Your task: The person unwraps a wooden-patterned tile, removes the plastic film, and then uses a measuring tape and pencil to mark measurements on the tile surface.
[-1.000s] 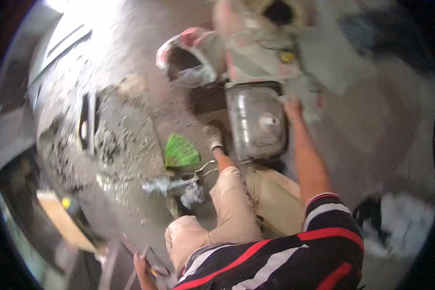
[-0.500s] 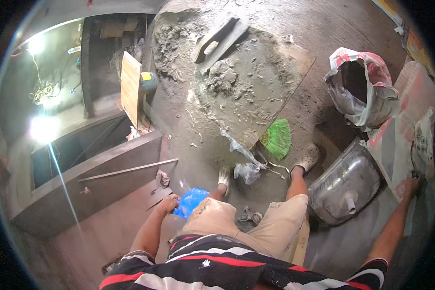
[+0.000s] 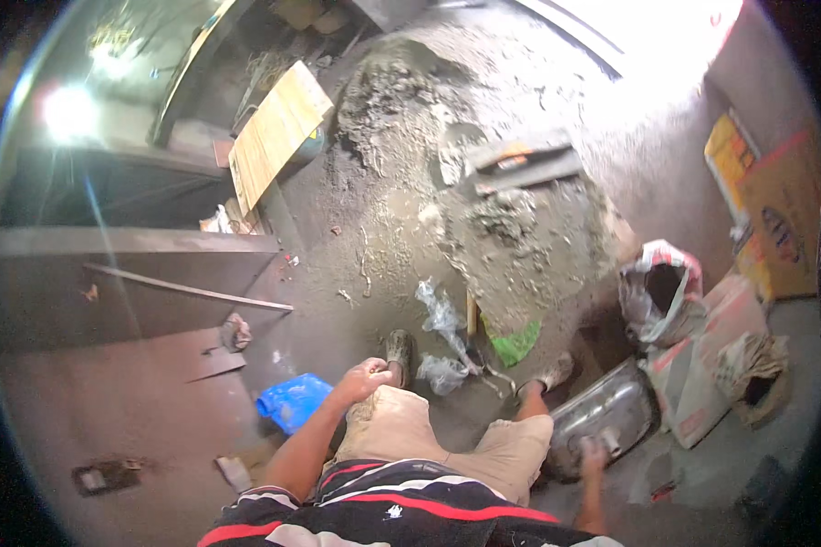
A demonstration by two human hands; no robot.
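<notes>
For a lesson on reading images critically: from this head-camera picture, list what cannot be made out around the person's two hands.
- Right hand on the metal pan: its grip is blurred, and the pan's inside faces away.
- Left hand at the knee: too small to tell whether it holds anything.
- Open sack: contents lost in shadow.
- Blue bag: partly hidden by the left forearm.
- Mortar heap: its far edge is washed out by glare.

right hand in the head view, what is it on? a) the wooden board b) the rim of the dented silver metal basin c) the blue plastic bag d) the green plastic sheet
b: the right hand grips the near rim of the dented silver metal basin, which lies on the floor beside the right foot; the left hand rests at the left knee instead.
</notes>
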